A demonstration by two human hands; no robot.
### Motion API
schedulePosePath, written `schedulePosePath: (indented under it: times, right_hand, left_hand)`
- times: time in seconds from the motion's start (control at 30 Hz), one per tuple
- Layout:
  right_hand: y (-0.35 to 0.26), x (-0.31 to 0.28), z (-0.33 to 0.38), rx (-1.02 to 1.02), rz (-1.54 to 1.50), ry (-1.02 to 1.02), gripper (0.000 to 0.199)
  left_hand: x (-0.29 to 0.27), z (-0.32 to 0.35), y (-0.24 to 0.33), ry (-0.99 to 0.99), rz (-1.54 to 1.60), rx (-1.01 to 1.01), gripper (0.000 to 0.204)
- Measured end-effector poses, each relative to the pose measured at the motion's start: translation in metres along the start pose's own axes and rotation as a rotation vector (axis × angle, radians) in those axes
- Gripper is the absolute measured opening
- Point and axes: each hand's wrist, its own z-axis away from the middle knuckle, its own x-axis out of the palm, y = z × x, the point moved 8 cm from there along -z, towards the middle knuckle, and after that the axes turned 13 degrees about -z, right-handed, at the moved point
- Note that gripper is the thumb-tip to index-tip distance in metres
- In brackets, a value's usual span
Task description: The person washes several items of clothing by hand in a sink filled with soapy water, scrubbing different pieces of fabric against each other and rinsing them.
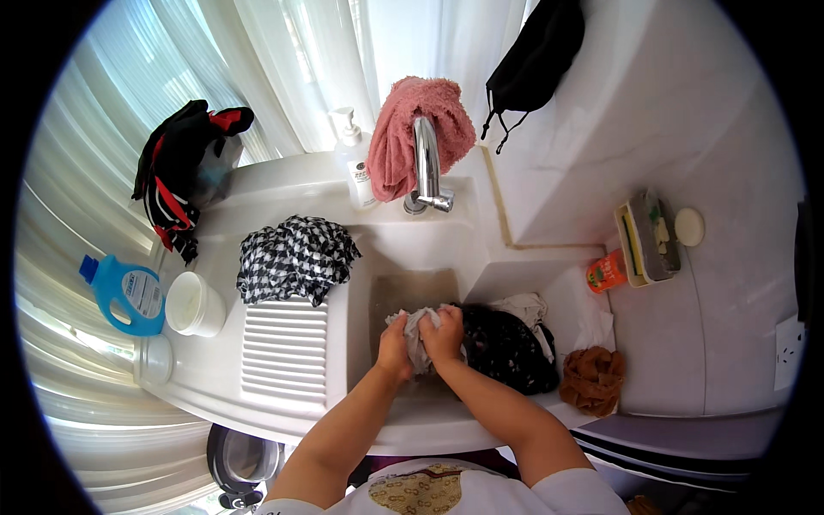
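Observation:
Over the water in the white sink (365,382), both my hands are closed on a bunched, wet light-grey cloth (418,341). My left hand (395,350) grips its left side, and my right hand (444,333) grips its right side. Against my right hand and forearm lies a black patterned garment (506,348), partly in the basin. A pale cloth (525,307) shows behind that garment. To the left of the basin, a black-and-white houndstooth cloth (296,256) rests in a heap over the top of the ribbed washboard (284,352).
A chrome faucet (427,163) with a pink towel (399,129) stands behind the basin, beside a pump bottle (353,163). Left are a blue detergent bottle (129,296), a white tub (195,305) and black-red clothing (167,176). A brown cloth (592,380) sits right; a black mask (536,56) hangs above.

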Motion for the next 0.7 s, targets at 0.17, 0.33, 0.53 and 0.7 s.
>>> schedulePosePath:
  times: [0.17, 0.33, 0.53, 0.7]
  right_hand:
    - [-0.06, 0.027, 0.051, -0.302, -0.222, -0.334, 0.021]
    - [-0.008, 0.018, 0.015, 0.011, -0.083, -0.051, 0.021]
    - [-0.054, 0.026, 0.036, -0.255, -0.147, -0.249, 0.022]
    - [0.007, 0.005, -0.02, -0.029, 0.219, -0.239, 0.035]
  left_hand:
    - [-0.035, -0.026, -0.009, -0.365, 0.205, -0.021, 0.03]
    - [-0.015, -0.003, -0.003, 0.107, -0.027, -0.016, 0.023]
    - [-0.022, -0.015, -0.015, -0.355, 0.202, -0.139, 0.025]
    - [-0.011, 0.0, 0.013, 0.09, -0.547, 0.123, 0.023]
